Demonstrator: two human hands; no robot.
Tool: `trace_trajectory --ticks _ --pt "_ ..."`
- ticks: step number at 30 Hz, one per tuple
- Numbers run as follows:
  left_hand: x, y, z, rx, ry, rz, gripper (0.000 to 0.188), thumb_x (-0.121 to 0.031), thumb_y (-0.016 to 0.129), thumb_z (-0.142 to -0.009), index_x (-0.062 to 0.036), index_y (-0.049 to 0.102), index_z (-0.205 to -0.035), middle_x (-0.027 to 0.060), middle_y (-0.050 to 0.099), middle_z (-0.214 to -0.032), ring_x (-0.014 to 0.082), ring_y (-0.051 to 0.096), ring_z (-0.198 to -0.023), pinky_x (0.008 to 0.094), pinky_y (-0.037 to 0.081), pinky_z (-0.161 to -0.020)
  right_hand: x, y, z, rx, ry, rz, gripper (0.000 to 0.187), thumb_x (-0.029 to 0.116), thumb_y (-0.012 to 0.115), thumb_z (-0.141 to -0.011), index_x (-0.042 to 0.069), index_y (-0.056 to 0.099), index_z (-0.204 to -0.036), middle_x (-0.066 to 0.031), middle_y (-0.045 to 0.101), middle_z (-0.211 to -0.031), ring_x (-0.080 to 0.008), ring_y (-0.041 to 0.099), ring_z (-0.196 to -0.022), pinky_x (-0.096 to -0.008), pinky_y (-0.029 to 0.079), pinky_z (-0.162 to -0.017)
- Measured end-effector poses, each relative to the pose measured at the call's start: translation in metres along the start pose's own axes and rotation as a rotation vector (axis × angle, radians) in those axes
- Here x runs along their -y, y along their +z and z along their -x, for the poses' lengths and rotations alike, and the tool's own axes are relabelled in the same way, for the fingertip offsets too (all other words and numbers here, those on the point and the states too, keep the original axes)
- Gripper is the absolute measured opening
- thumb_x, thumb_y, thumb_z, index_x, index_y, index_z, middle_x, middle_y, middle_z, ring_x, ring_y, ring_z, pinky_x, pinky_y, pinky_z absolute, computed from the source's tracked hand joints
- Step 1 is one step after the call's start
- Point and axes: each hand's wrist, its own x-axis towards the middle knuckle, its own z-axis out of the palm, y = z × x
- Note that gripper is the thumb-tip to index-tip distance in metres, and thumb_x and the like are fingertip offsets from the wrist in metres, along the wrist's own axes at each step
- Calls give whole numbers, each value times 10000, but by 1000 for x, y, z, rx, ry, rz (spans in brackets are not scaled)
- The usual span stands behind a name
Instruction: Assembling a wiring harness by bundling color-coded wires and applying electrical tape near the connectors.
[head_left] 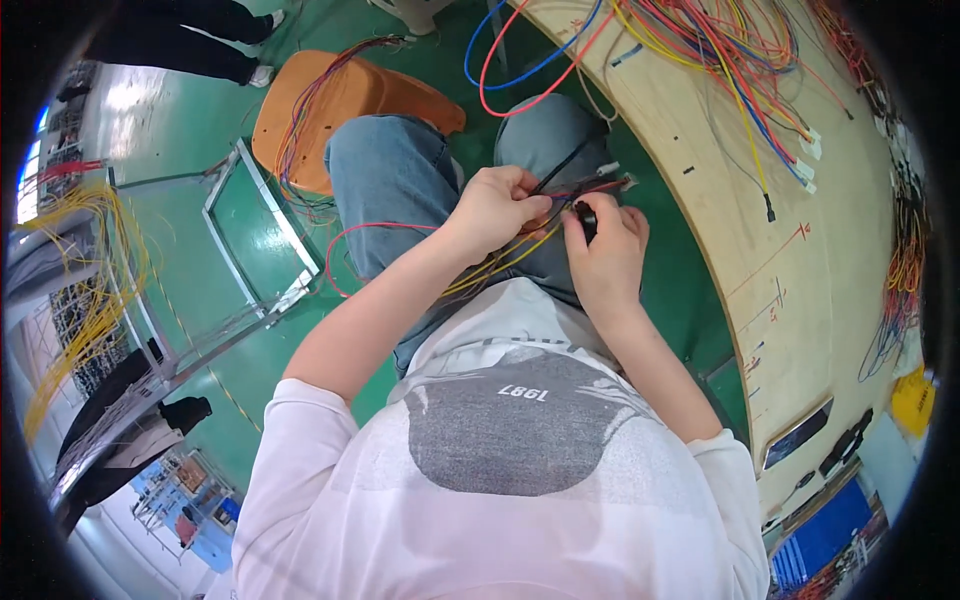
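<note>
Over my lap, my left hand (492, 214) is closed in a pinch on a bundle of thin wires (520, 258), yellow and red among them. My right hand (612, 255) is beside it, fingers curled around a small black object (586, 222) whose kind I cannot make out. A black strip or cable (562, 168) slants up from between the hands. Wire ends with a pale tip (609, 170) stick out past the fingers toward the right. One red wire (345, 240) loops out to the left over my jeans. The fingers hide where the wires meet.
To my right curves a wooden board (690, 205) with colored wires (735, 50) and a phone (798, 433) on it. An orange stool (300, 110) bearing wires stands ahead left. A metal frame (265, 235) with yellow wires (85, 300) is at left. Another person's legs (180, 40) show far left.
</note>
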Motion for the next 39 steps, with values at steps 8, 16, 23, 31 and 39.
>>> trace_trajectory --ticks 8,16,23,31,39 --pt "3 5 0 -55 110 -136 139 -28 571 -758 50 519 -859 66 576 -685 100 542 -583 221 446 -518 1 -6 -4 45 81 -99 182 88 607 -689 63 510 -841 -98 556 -691 -255 537 -703 -398 345 -823" --pt "21 6 -7 -154 224 -70 124 -50 588 -734 59 559 -786 88 596 -654 107 559 -578 246 437 -515 13 -34 3 41 -219 2 131 38 605 -677 85 513 -759 -47 529 -659 -213 525 -667 -421 270 -927" --pt "7 7 9 -489 660 -468 186 -128 605 -713 14 577 -829 133 561 -798 263 538 -807 329 417 -733 10 -32 -2 -85 -209 -235 160 52 652 -665 85 519 -748 -38 549 -689 -186 531 -692 -427 212 -977" --pt "-27 19 30 72 575 -195 162 -89 576 -756 7 577 -886 85 553 -763 115 529 -674 236 420 -572 -3 -42 -3 27 -196 -247 153 49 635 -681 88 522 -776 -32 578 -731 -182 556 -763 -425 212 -981" --pt "-28 -18 33 -5 219 88 141 -121 425 -865 -2 500 -866 75 577 -753 96 550 -604 204 452 -531 -34 -62 36 48 194 -803 228 -19 560 -724 52 477 -924 -99 582 -1001 -188 430 -1098 -364 242 -968"
